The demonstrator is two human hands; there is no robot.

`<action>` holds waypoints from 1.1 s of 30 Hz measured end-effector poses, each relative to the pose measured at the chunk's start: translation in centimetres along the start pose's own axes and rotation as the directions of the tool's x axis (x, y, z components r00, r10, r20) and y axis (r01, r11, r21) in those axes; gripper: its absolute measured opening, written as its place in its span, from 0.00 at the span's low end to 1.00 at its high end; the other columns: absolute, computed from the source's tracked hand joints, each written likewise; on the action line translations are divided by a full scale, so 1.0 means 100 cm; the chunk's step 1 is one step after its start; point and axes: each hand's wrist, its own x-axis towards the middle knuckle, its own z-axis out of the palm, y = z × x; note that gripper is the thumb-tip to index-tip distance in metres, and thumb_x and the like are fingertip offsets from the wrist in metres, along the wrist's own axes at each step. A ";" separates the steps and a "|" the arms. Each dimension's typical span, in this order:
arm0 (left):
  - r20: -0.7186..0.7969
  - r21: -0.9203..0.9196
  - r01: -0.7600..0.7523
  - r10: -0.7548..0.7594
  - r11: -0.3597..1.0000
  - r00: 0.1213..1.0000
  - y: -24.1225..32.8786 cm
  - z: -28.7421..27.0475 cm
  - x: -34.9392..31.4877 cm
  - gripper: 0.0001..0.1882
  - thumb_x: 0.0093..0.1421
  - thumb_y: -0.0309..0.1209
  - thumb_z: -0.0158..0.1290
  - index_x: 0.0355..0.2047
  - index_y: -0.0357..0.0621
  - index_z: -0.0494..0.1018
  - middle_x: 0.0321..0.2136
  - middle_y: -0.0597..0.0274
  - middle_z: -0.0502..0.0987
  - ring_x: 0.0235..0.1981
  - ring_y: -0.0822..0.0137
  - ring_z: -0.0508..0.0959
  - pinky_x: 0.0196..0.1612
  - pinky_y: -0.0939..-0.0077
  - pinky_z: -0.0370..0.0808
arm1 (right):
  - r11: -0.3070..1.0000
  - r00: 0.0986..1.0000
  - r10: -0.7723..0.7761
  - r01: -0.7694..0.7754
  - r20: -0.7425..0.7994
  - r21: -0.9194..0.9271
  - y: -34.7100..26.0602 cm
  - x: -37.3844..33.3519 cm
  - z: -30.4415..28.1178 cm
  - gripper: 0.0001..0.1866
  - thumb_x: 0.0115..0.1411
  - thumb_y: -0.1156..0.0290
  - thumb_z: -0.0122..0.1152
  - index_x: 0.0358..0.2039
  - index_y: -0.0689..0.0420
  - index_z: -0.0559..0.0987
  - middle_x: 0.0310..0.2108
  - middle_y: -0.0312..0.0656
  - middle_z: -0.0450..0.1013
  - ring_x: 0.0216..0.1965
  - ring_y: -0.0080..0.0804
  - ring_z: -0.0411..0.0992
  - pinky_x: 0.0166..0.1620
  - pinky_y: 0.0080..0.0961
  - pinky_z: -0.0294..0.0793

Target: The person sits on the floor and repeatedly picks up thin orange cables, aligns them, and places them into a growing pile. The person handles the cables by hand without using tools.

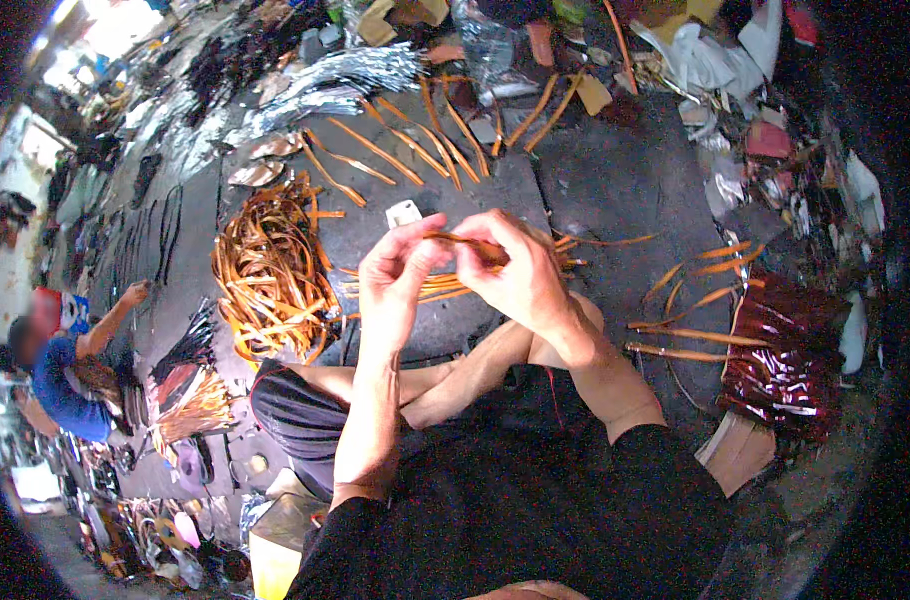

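Note:
A thin tan leather-like strip (453, 237) is held between my two hands over the dark floor mat. My left hand (397, 272) pinches one end between thumb and fingers. Close beside it, my right hand (520, 268) is closed on the same strip, its fingers curled and part of the strip hidden. More tan strips (440, 288) lie side by side beneath my hands. Just beyond my left hand sits a small white object (403, 213) whose kind I cannot make out. A large tangled heap of glossy tan strips (275, 270) rests to the left.
Single strips (390, 150) lie spread in a row at the far side. Silvery strips (350, 75) are heaped behind them. At right, a dark red-brown glossy bundle (785, 350) lies near loose strips (710, 335). Scraps (765, 140) crowd the far right. Another person (70, 380) sits at left.

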 end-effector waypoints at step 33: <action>-0.559 -0.262 -0.310 0.118 0.914 0.821 -0.006 -0.157 0.017 0.11 0.66 0.36 0.53 0.40 0.40 0.72 0.36 0.60 0.77 0.42 0.66 0.77 0.48 0.73 0.76 | 0.974 0.954 -0.190 0.212 0.230 -0.075 0.043 -0.031 -0.023 0.09 0.49 0.81 0.61 0.29 0.55 0.72 0.25 0.41 0.70 0.26 0.41 0.75 0.29 0.33 0.73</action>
